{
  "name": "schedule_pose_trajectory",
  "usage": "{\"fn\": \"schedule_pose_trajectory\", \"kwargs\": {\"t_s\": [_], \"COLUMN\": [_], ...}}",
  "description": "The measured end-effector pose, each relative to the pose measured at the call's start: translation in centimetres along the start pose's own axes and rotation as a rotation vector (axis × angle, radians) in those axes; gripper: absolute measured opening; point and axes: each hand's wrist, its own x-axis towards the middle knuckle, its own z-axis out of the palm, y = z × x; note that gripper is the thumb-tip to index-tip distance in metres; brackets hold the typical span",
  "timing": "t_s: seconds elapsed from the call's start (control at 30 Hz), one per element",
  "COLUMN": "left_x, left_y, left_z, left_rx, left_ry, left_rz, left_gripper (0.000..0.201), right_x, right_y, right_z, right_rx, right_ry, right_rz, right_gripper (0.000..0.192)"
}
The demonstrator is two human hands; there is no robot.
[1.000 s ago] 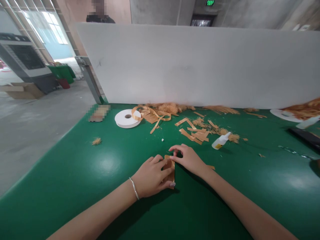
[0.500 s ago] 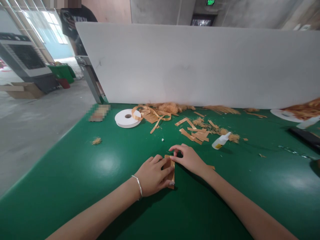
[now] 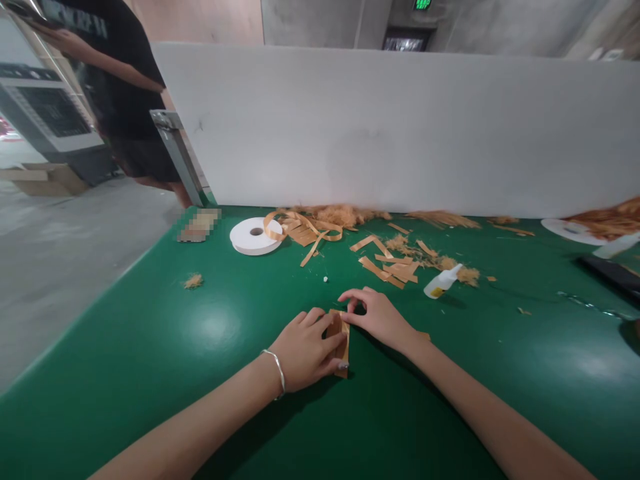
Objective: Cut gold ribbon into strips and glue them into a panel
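Note:
Under the fingers of my left hand (image 3: 310, 350) lies a flat piece of tan ribbon (image 3: 343, 340), held down against the green table. It looks like strips laid side by side; much of it is hidden by the fingers. The thumb rests on its near end. At the far right corner of the ribbon piece, my right hand (image 3: 377, 317) has its thumb tip on the edge, with the index finger bent close above. Beyond the right hand stands a small white glue bottle (image 3: 440, 284), tilted, with a pointed nozzle. Loose cut ribbon strips (image 3: 395, 270) lie just left of the bottle.
A white ribbon roll (image 3: 245, 243) lies at the back left, beside curled ribbon (image 3: 320, 235) and frayed fibre (image 3: 345, 215). A white panel (image 3: 370, 133) closes the table's far side. On the right is a black flat object (image 3: 613, 277). A person (image 3: 125, 87) stands beyond the left corner.
Both hands and the ribbon piece have hardly moved. The person at the back left has stepped further into view, toward the table's left corner.

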Motion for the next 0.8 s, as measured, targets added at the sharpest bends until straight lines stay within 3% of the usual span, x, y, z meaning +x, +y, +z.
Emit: {"fn": "schedule_pose_trajectory", "kwargs": {"t_s": [0.23,0.43,0.57,0.7,0.8], "left_x": [0.1,0.0,0.0,0.1,0.1], "left_y": [0.0,-0.2,-0.2,-0.1,-0.1], "left_z": [-0.1,0.1,0.1,0.0,-0.1], "left_rx": [-0.009,-0.029,-0.037,-0.029,-0.025], "left_ry": [0.003,0.02,0.022,0.009,0.011], "left_rz": [0.007,0.012,0.003,-0.007,-0.01], "left_gripper": [0.038,0.038,0.038,0.038,0.039], "right_x": [0.2,-0.5,-1.9,-3.0,-3.2], "right_y": [-0.1,0.5,0.5,0.1,0.1], "right_z": [-0.1,-0.9,-0.9,-0.3,0.2], "right_rx": [-0.032,-0.096,-0.29,-0.456,-0.499], "right_ry": [0.035,0.17,0.231,0.188,0.172], "right_rz": [-0.013,-0.065,-0.219,-0.398,-0.445], "right_gripper": [0.017,0.011,0.015,0.025,0.029]}}
